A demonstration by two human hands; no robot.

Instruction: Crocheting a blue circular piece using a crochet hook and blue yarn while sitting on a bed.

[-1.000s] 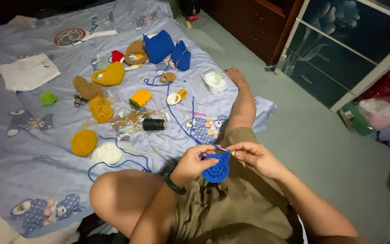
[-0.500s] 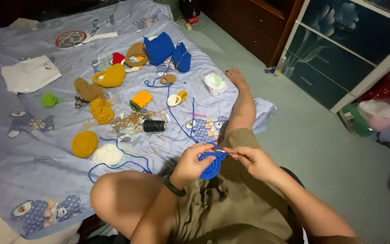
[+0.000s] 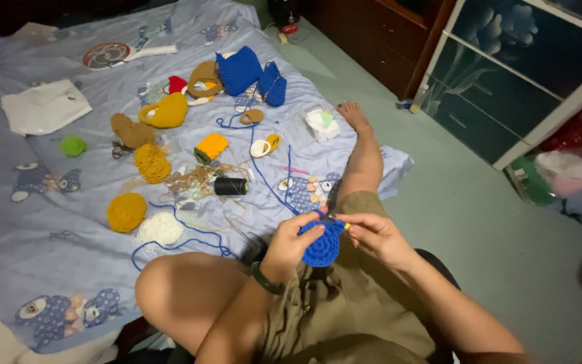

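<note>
A person sits on a sheet and crochets a round blue piece.

The left hand (image 3: 294, 244) pinches the blue piece (image 3: 322, 246) by its edge, over the lap, so it stays flat and steady. The right hand (image 3: 375, 236) is closed on a thin hook (image 3: 338, 222) with a yellow grip, its tip at the top rim of the piece, where the next loop would go. Blue yarn (image 3: 264, 178) runs from the piece out across the sheet (image 3: 48, 269), loose so it can feed in. Near the sheet's middle lie a black spool (image 3: 230, 187), yellow balls (image 3: 126, 211) and a white ball (image 3: 161, 228), within easy reach. Done blue pieces (image 3: 238, 69) sit by the far edge, out of the way.
</note>
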